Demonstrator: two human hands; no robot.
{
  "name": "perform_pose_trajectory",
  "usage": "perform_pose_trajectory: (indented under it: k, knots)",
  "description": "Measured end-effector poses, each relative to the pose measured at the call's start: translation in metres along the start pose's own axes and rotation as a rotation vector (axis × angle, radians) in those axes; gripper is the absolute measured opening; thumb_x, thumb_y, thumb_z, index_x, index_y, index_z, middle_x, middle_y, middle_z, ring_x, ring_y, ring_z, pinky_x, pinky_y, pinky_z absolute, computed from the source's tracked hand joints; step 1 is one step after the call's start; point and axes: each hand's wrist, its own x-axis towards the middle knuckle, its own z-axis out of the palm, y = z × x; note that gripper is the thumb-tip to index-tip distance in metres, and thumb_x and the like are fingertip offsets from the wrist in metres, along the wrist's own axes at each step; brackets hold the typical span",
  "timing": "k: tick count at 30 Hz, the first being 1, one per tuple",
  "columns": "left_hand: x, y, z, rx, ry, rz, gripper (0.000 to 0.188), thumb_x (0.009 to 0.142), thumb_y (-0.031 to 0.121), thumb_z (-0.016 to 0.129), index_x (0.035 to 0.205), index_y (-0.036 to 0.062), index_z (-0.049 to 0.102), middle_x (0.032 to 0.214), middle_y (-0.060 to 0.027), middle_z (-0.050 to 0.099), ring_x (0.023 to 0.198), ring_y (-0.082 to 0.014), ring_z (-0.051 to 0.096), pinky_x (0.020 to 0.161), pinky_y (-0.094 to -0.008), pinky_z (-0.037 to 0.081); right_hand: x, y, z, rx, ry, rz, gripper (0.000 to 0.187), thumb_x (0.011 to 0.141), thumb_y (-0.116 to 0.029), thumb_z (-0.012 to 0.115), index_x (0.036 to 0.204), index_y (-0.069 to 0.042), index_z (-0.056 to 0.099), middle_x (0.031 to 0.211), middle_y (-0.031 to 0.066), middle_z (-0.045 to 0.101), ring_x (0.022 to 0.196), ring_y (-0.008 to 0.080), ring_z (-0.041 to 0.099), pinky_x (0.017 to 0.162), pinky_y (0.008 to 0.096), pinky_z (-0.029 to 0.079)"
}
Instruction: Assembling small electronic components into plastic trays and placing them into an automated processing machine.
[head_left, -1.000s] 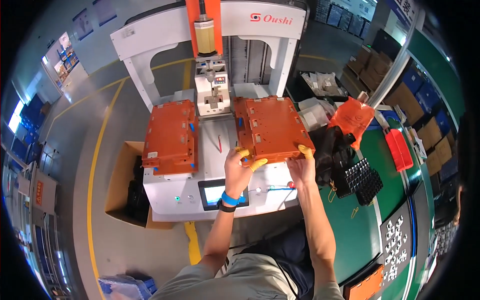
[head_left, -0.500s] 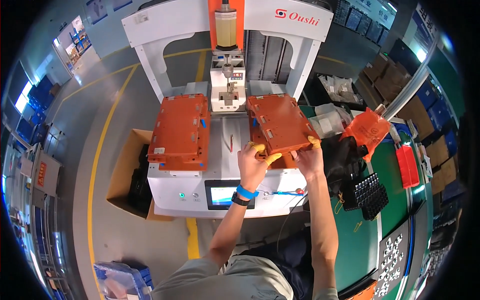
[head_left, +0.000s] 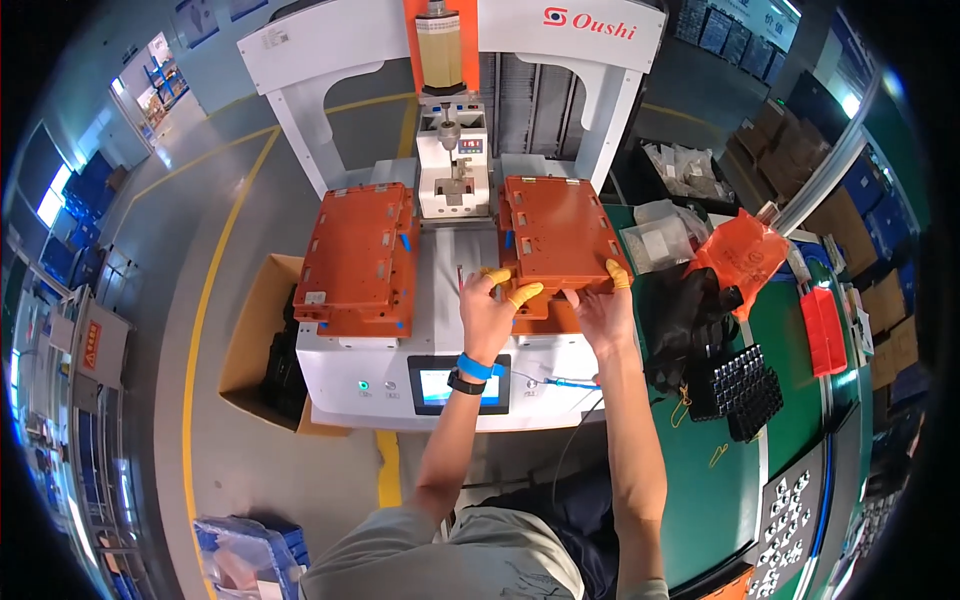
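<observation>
On the right side of the white machine bed, an orange fixture cover [head_left: 562, 232] lies over an orange base [head_left: 548, 326]. Yellow finger cots show on both my hands. At the cover's front left corner, my left hand [head_left: 488, 315] has two covered fingers spread apart, close to the edge. My right hand [head_left: 607, 318] holds the front right corner, one covered digit on top; its other fingers are partly hidden under the edge. A matching orange fixture [head_left: 355, 250] sits on the left, with blue bits along its side.
Between the fixtures stands a white screw feeder [head_left: 453, 165] under a driver spindle [head_left: 440, 55]. A touchscreen [head_left: 455, 388] is on the machine's front. To the right, a green bench [head_left: 705, 510] bears black trays [head_left: 735, 390], a black bag and a red bin [head_left: 822, 332]. An open carton [head_left: 245, 370] stands left.
The right cover has turned from a skewed position to sit nearly square over its base. Both hands have shifted slightly left with it, and my left fingers have spread at the corner.
</observation>
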Motion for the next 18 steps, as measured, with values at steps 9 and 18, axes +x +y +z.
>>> perform_pose_trajectory:
  k: [9, 18]
  knots:
    - [-0.009, -0.020, -0.007, -0.049, -0.119, -0.059, 0.040, 0.066, 0.019, 0.092, 0.096, -0.0019, 0.076, 0.084, -0.0127, 0.069, 0.076, -0.0280, 0.059, 0.072, -0.0392, 0.048, -0.056, 0.034, -0.069, -0.576, -0.009, 0.052, 0.034, 0.102, -0.031, 0.056, 0.110, 0.000, 0.068, 0.089, 0.0093, 0.073, 0.060, 0.0103, 0.057, 0.056, 0.0258, 0.042]
    - [-0.025, -0.014, -0.011, -0.026, -0.109, -0.114, 0.055, 0.073, 0.016, 0.090, 0.124, 0.0039, 0.071, 0.080, -0.0036, 0.051, 0.075, -0.0173, 0.048, 0.069, -0.0322, 0.043, -0.064, 0.102, -0.185, -1.878, 0.116, -0.543, 0.021, 0.072, -0.008, 0.081, 0.081, -0.003, 0.063, 0.085, 0.0146, 0.067, 0.085, 0.0357, 0.066, 0.077, 0.0449, 0.052]
